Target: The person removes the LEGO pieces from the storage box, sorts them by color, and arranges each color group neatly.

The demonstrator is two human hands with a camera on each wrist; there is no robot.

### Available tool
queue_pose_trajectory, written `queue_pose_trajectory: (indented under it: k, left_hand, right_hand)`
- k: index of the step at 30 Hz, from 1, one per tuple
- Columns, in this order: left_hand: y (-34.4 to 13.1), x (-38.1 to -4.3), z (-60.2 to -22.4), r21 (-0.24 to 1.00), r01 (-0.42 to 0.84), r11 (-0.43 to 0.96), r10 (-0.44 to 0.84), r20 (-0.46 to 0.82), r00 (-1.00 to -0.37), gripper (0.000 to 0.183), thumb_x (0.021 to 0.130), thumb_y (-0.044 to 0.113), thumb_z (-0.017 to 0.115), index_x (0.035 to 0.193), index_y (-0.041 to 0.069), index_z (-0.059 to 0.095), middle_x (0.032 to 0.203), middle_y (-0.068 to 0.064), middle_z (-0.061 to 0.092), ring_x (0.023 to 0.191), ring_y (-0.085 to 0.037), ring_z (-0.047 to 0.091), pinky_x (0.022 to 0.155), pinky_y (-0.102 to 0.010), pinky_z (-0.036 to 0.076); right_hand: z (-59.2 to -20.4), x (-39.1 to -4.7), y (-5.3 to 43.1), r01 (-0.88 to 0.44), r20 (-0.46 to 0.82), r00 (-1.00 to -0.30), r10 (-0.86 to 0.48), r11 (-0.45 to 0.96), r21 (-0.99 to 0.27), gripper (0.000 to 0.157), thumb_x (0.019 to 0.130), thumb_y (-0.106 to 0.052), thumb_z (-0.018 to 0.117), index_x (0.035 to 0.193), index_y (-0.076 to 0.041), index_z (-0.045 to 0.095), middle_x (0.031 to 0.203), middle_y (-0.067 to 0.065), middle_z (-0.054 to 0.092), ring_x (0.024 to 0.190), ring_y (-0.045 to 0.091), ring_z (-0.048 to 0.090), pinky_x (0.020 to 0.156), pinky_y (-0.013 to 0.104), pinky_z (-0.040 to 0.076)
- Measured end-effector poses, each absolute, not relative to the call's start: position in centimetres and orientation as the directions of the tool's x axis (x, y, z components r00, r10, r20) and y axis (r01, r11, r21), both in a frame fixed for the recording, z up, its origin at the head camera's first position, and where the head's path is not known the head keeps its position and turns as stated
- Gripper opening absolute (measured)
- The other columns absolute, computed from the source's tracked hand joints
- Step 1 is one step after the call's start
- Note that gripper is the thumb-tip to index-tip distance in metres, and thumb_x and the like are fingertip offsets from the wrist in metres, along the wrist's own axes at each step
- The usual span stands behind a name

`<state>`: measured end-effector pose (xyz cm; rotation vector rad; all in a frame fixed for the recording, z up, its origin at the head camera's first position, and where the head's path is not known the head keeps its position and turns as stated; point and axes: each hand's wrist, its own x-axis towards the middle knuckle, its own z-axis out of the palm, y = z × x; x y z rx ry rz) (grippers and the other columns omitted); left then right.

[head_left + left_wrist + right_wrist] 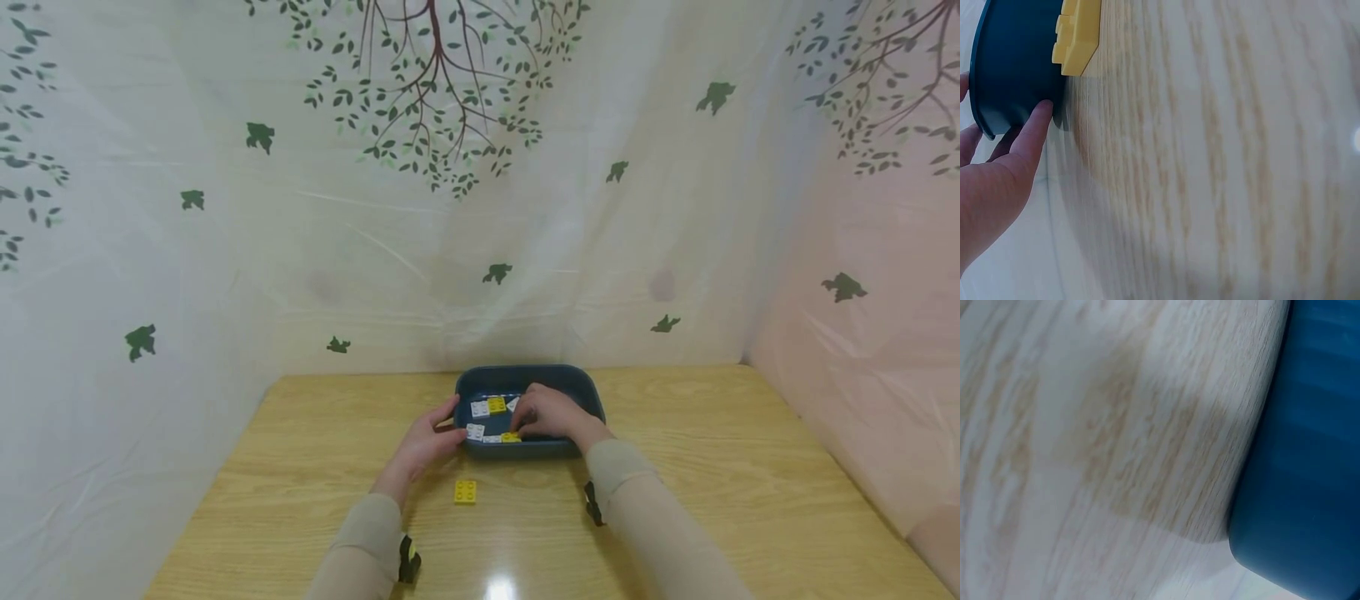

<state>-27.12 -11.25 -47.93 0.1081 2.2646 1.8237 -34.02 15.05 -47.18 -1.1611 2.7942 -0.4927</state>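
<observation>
In the head view a dark blue tray stands on the table with several bricks inside. My left hand holds its left end, the thumb on the front wall and the fingers along the rim, as the left wrist view of the tray also shows. Inside the tray, my right hand has curled fingers down on a yellow brick near the front wall. Another yellow brick, white bricks and a tilted white brick lie about it. The right wrist view does not show this hand.
A yellow two-by-two brick lies on the wooden table in front of the tray, close to the left forearm. Behind the table hangs a pale curtain printed with leaves and birds. The tray stands near the table's back edge.
</observation>
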Motion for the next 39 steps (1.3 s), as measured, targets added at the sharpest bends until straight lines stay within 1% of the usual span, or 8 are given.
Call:
queue_pose_trajectory:
  k: [5, 9, 14, 17, 22, 26, 33, 39]
  left_hand:
    - [-11.1, -26.8, -48.0, 0.972, -0.085, 0.221, 0.194, -0.129, -0.973, 0.068, 0.093, 0.012, 0.068, 0.154, 0.021, 0.039, 0.159, -0.014, 0.031, 0.132, -0.038, 0.046, 0.100, -0.045, 0.049]
    - [-11.1, -26.6, -48.1, 0.973, -0.080, 0.218, 0.191, -0.122, -0.974, 0.067, 0.093, 0.012, 0.068, 0.153, 0.022, 0.039, 0.159, -0.014, 0.032, 0.132, -0.037, 0.046, 0.100, -0.045, 0.049]
    - [-11.0, -26.3, -48.1, 0.972, -0.075, 0.222, 0.190, -0.119, -0.975, 0.067, 0.094, 0.013, 0.068, 0.154, 0.021, 0.039, 0.158, -0.014, 0.032, 0.131, -0.037, 0.047, 0.100, -0.045, 0.049]
    - [-10.9, -26.1, -48.2, 0.971, -0.076, 0.226, 0.187, -0.119, -0.975, 0.067, 0.094, 0.013, 0.068, 0.154, 0.021, 0.039, 0.158, -0.013, 0.033, 0.131, -0.037, 0.047, 0.100, -0.045, 0.049]
    - [-10.7, -25.7, -48.1, 0.971, -0.081, 0.225, 0.181, -0.123, -0.976, 0.067, 0.094, 0.012, 0.068, 0.154, 0.021, 0.039, 0.158, -0.013, 0.032, 0.132, -0.038, 0.046, 0.099, -0.045, 0.049]
    - [-10.6, -25.3, -47.9, 0.970, -0.081, 0.229, 0.177, -0.123, -0.977, 0.068, 0.094, 0.012, 0.068, 0.154, 0.021, 0.038, 0.158, -0.014, 0.032, 0.132, -0.038, 0.046, 0.100, -0.045, 0.049]
    - [-10.1, -24.2, -47.7, 0.970, -0.093, 0.224, 0.163, -0.131, -0.978, 0.067, 0.094, 0.013, 0.067, 0.154, 0.022, 0.038, 0.159, -0.013, 0.032, 0.132, -0.038, 0.046, 0.101, -0.045, 0.048]
    - [-9.8, -23.3, -47.4, 0.971, -0.106, 0.214, 0.153, -0.141, -0.978, 0.067, 0.094, 0.013, 0.067, 0.154, 0.022, 0.038, 0.159, -0.013, 0.032, 0.132, -0.037, 0.046, 0.101, -0.045, 0.048]
  right_hand:
    - [-47.2, -33.9, 15.0, -0.661, 0.065, -0.734, -0.675, 0.691, -0.291, 0.010, 0.083, -0.019, 0.081, 0.088, -0.027, 0.078, 0.089, -0.018, 0.065, 0.090, 0.010, 0.050, 0.081, 0.033, 0.047]
    - [-47.3, -33.7, 14.9, -0.629, 0.079, -0.768, -0.635, 0.728, -0.273, 0.010, 0.084, -0.017, 0.080, 0.089, -0.026, 0.078, 0.088, -0.015, 0.064, 0.087, 0.010, 0.050, 0.078, 0.032, 0.048]
    - [-47.5, -33.7, 15.0, -0.598, 0.081, -0.794, -0.603, 0.750, -0.284, 0.011, 0.084, -0.018, 0.080, 0.092, -0.026, 0.078, 0.089, -0.015, 0.065, 0.087, 0.009, 0.050, 0.080, 0.030, 0.048]
    - [-47.7, -33.7, 15.1, -0.608, 0.084, -0.784, -0.615, 0.731, -0.311, 0.012, 0.084, -0.022, 0.080, 0.096, -0.025, 0.079, 0.092, -0.016, 0.066, 0.088, 0.008, 0.051, 0.081, 0.030, 0.049]
    - [-47.8, -33.6, 15.4, -0.658, 0.090, -0.734, -0.673, 0.672, -0.339, 0.021, 0.081, -0.027, 0.083, 0.101, -0.024, 0.079, 0.097, -0.015, 0.068, 0.090, 0.008, 0.052, 0.084, 0.032, 0.048]
    - [-47.8, -33.3, 15.5, -0.691, 0.080, -0.699, -0.710, 0.643, -0.331, 0.027, 0.078, -0.026, 0.085, 0.104, -0.023, 0.079, 0.097, -0.016, 0.069, 0.089, 0.008, 0.051, 0.083, 0.032, 0.047]
    - [-47.8, -32.8, 15.7, -0.698, 0.057, -0.692, -0.720, 0.648, -0.304, 0.029, 0.077, -0.024, 0.086, 0.105, -0.024, 0.080, 0.096, -0.018, 0.068, 0.088, 0.008, 0.049, 0.080, 0.029, 0.047]
    - [-47.5, -32.2, 16.0, -0.704, 0.073, -0.692, -0.719, 0.649, -0.287, 0.029, 0.078, -0.024, 0.086, 0.106, -0.023, 0.079, 0.098, -0.015, 0.069, 0.091, 0.009, 0.051, 0.083, 0.031, 0.048]
